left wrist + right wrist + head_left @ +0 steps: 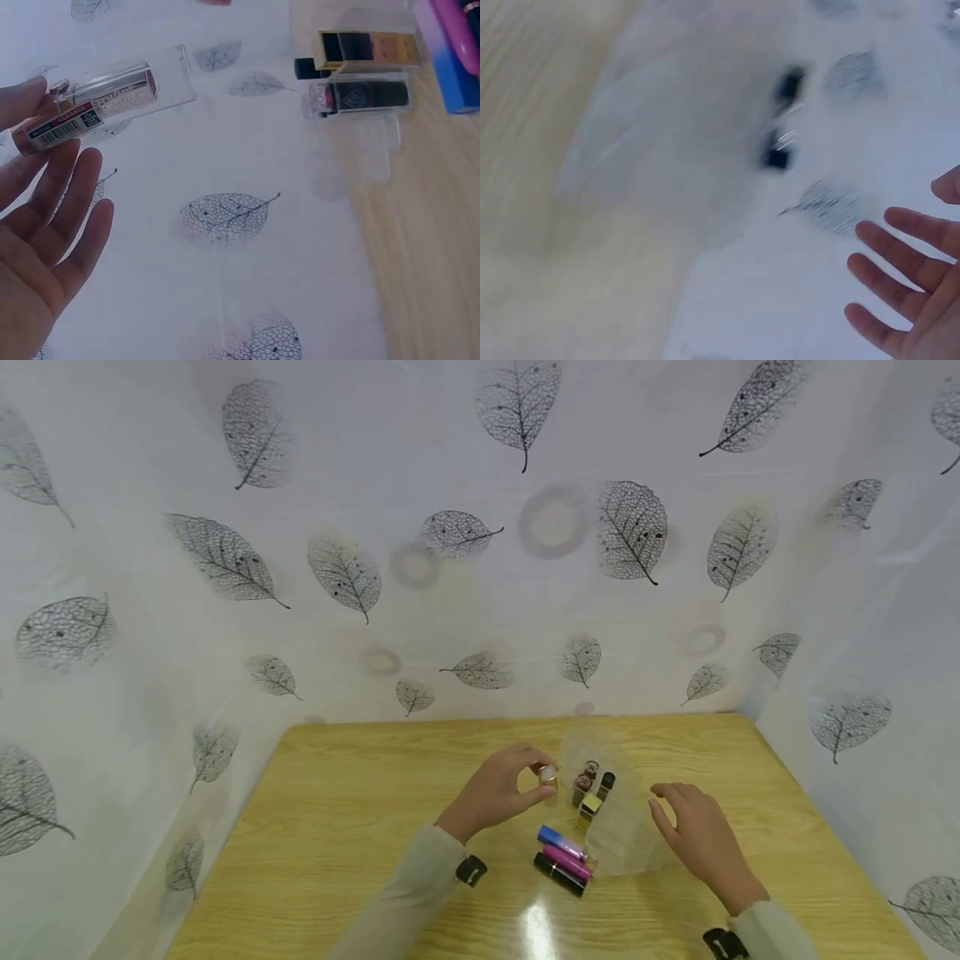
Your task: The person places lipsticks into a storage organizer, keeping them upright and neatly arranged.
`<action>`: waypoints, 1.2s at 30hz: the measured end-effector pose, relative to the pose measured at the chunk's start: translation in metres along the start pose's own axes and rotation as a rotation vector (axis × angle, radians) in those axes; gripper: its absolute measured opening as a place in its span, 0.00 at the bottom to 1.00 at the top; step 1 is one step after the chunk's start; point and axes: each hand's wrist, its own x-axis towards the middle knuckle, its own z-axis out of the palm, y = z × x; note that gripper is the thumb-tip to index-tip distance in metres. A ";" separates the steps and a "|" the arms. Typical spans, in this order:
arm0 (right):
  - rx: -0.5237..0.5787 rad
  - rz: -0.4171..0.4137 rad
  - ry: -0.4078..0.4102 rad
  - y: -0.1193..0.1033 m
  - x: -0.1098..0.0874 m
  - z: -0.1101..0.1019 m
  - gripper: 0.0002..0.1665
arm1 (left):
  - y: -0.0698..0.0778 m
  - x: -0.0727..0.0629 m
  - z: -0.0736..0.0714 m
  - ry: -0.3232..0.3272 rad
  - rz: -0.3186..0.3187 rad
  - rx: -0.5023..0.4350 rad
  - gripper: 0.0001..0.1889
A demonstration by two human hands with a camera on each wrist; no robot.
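Observation:
My left hand [497, 789] pinches a lipstick [548, 777] between thumb and fingers, left of a see-through lipstick organizer [622, 847]. In the left wrist view the held lipstick [124, 97] shows a barcode label and a transparent squared end. Several lipsticks stand in the organizer, among them a gold-topped one [591, 804], a black-capped one [607, 782] and a dark red one [581, 787]. On the organizer's right side my right hand [697, 835] hovers with fingers relaxed and holds nothing; its spread fingers [900, 259] show in the right wrist view.
In front of the organizer lie a blue-to-purple tube [561, 842], a magenta tube [567, 863] and a black tube [559, 874], side by side. All of it is on a wooden table [360, 827]. A white leaf-print curtain [450, 610] encloses the back and sides.

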 end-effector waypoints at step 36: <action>0.543 -0.171 0.076 -0.080 0.028 -0.046 0.16 | 0.028 -0.009 -0.005 0.016 0.125 -0.153 0.15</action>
